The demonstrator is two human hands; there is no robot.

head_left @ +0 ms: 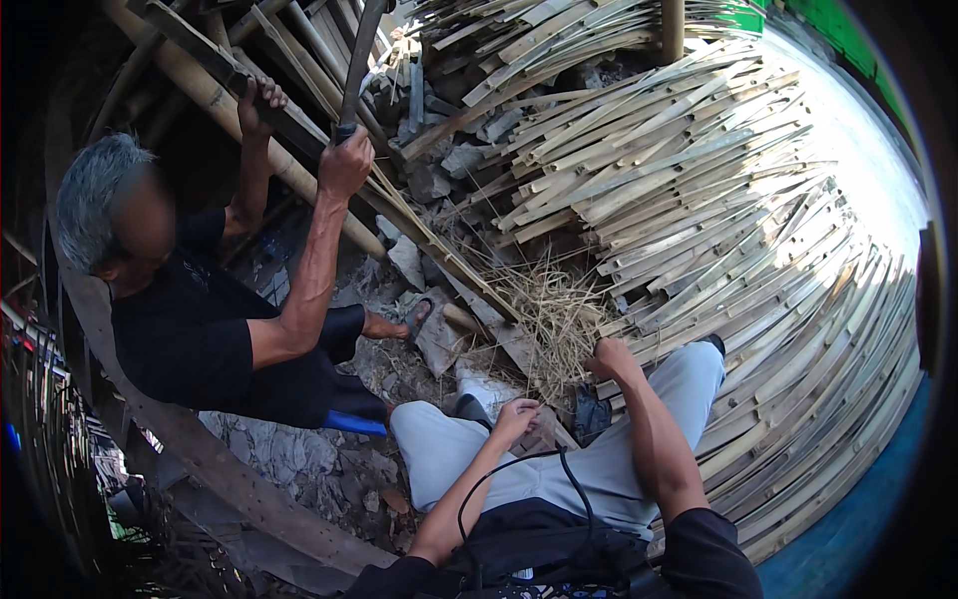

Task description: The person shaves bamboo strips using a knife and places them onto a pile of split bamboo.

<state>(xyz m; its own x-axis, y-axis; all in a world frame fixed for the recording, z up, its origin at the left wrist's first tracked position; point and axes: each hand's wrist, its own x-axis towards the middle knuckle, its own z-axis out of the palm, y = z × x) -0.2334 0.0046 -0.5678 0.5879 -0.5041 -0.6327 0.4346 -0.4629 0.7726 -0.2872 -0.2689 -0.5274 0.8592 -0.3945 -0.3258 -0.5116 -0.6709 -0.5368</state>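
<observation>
My left hand (517, 420) is over my left knee, its fingers loosely bent and apart, with nothing visible in it. Beside the heap of straw-like bamboo shavings (551, 314), my right hand (610, 356) is closed like a fist. Whatever it may hold is hidden from view. Split bamboo strips (689, 215) lie in a wide, layered stack just past my right hand. Between my legs are a dark crumpled plastic piece (592, 411) and some flat wooden pieces (540, 435).
At the left a co-worker grips a long dark blade (361, 60) by its handle and holds a dark wooden piece (295, 131). A thick bamboo pole (215, 88) slants behind. Broken stones (406, 262) cover the ground, and a black cord (504, 462) loops over my lap.
</observation>
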